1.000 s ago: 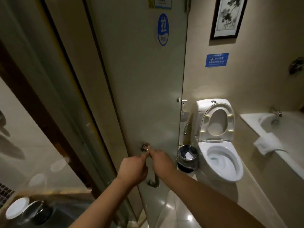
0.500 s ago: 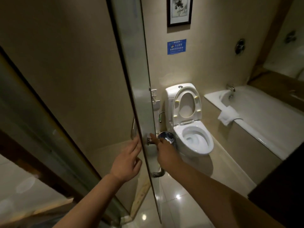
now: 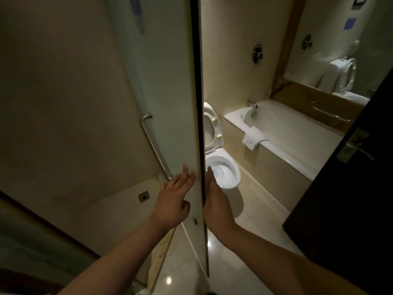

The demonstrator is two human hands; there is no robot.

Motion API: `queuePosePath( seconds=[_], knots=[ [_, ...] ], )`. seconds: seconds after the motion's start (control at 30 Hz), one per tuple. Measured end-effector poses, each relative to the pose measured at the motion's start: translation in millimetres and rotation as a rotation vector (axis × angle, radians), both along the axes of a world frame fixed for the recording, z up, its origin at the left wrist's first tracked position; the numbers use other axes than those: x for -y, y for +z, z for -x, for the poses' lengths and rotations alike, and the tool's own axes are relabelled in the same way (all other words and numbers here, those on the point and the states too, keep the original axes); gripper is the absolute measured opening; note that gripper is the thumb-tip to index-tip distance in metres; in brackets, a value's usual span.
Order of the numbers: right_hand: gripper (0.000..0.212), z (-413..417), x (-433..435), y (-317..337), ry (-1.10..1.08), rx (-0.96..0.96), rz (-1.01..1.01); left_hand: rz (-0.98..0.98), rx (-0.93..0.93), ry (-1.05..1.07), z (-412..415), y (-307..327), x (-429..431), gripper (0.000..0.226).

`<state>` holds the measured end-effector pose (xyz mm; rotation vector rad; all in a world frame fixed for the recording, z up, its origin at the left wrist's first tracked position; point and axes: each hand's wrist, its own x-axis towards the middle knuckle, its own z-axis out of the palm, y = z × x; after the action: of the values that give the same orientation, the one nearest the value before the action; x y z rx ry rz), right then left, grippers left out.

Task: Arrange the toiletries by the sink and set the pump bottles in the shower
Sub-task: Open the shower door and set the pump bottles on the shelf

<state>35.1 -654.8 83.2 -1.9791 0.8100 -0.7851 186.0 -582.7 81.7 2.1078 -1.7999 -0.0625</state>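
Between left hand point(image 3: 172, 202), right hand point(image 3: 215, 202) — door point(image 3: 174, 92) upright, edge-on.

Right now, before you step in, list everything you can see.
shower door: one, pale glass, centre, edge toward camera
door handle: one, silver bar, on the door
floor drain: one, metal, shower floor
toilet: one, white, seat up, right of door
bathtub: one, white, along right wall
towel: one, white, draped over tub rim
tap: one, chrome, tub's far end
wooden door: one, dark, right edge
left hand: one, fingers straight, touching door's left face
right hand: one, fingers straight, at door's right face
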Motion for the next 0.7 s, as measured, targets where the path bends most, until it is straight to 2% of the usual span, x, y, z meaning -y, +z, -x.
queuePosePath(
  seconds=[0.13, 0.3, 0.43, 0.57, 0.7],
  knots=[
    [0.089, 25.6, 15.8, -3.7, -0.045, -0.051, 0.087, 0.038, -0.031, 0.017, 25.0, 0.3, 36.6, 0.113],
    [0.101, 40.1, 30.3, -1.6, -0.118, -0.097, 0.204, -0.026, 0.044, -0.026, 35.5, 14.3, 78.6, 0.11],
    [0.099, 34.5, 54.4, 1.1, -0.116, -0.41, 0.422, -0.111, 0.167, -0.014, 24.6, 19.7, 102.6, 0.109],
    [0.101, 23.8, 87.5, 8.6, -0.165, -0.62, 0.392, -0.169, 0.108, -0.004, 19.9, 21.0, 122.9, 0.109],
    [0.11, 14.4, 112.9, 9.5, -0.242, -0.706, 0.366, -0.228, 0.133, 0.019, 13.4, 20.0, 150.9, 0.102]
  ],
)
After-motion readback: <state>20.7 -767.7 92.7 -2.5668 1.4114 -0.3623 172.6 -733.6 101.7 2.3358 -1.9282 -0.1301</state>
